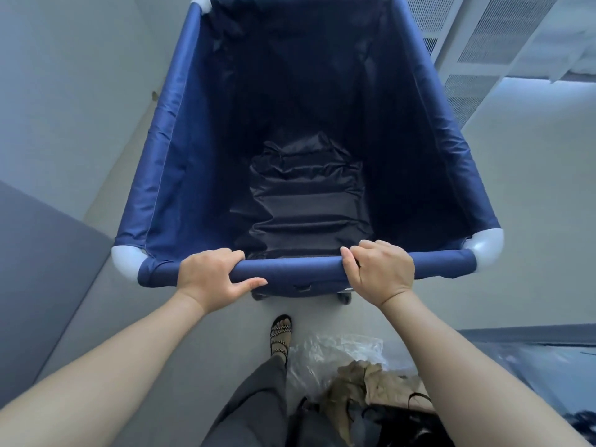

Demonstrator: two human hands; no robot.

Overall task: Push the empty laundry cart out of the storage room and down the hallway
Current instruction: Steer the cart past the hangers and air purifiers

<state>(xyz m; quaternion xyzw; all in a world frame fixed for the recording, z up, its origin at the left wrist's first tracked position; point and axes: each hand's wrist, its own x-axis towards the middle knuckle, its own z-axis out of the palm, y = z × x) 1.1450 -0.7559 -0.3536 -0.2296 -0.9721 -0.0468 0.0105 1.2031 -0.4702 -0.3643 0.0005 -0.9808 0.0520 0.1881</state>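
A blue fabric laundry cart [180, 162] with white plastic corner pieces fills the middle of the head view. Nothing lies inside but its dark, wrinkled liner floor. My left hand [209, 275] grips the left part of the padded near rail [300, 269], fingers over the top and thumb underneath. Further right on the same rail, my right hand [380, 272] is wrapped around it. Two cart wheels show just below the rail.
A grey wall [64, 108] runs close along the cart's left side. White louvred panels [483, 43] stand at the far right. Behind me on the floor at the right lie a clear plastic bag [332, 350], crumpled tan cloth and a dark bag. My sandalled foot [281, 333] is under the rail.
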